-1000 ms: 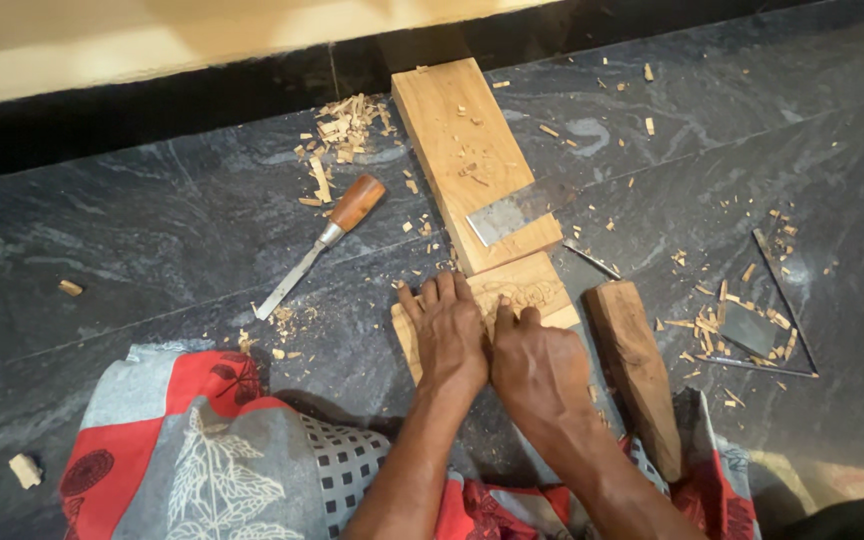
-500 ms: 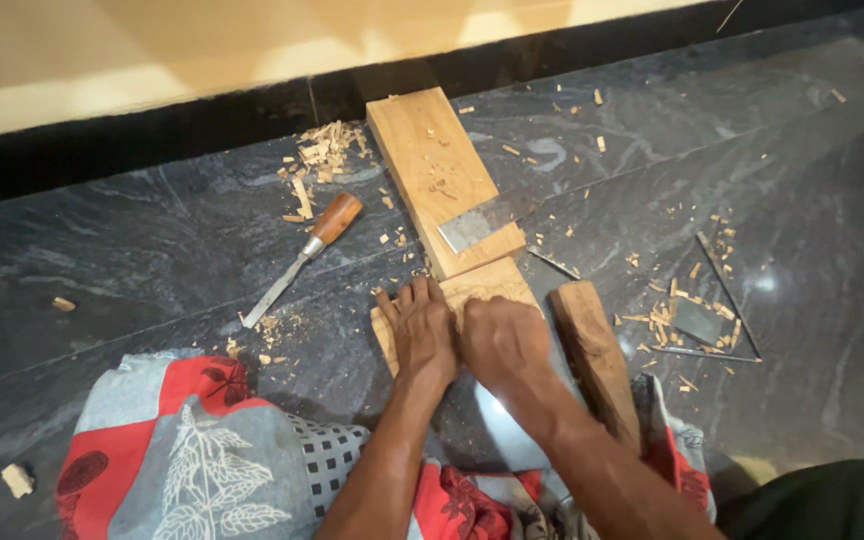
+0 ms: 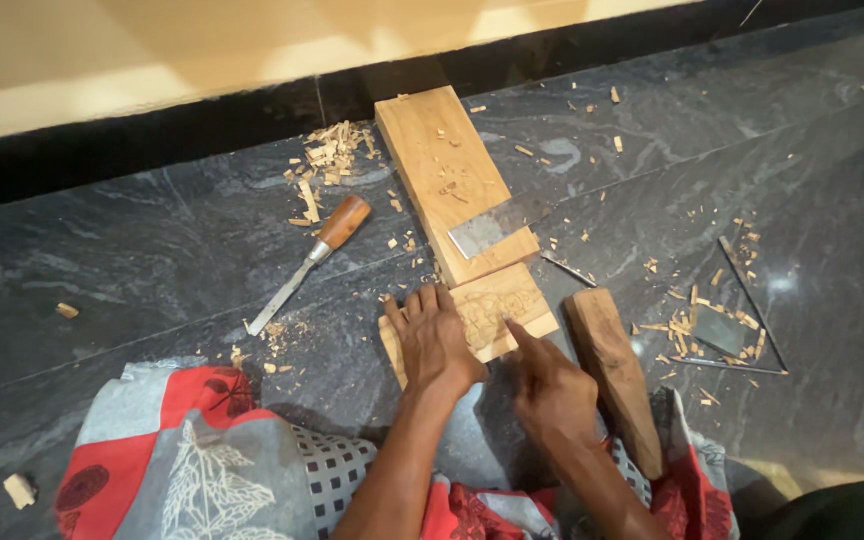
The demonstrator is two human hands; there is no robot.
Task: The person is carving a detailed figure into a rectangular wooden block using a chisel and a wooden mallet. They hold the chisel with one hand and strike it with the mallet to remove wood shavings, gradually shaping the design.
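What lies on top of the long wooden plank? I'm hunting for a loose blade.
A flat metal blade lies across the long plank near its close end, with small wood chips higher up. Its underside is hidden.

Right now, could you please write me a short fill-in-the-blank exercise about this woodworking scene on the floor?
1. The left hand lies flat on the small carved ____ panel.
2. The right hand touches that panel with its ____ finger.
3. The chisel on the dark stone floor has a ____ handle.

Missing words: wooden; index; wooden
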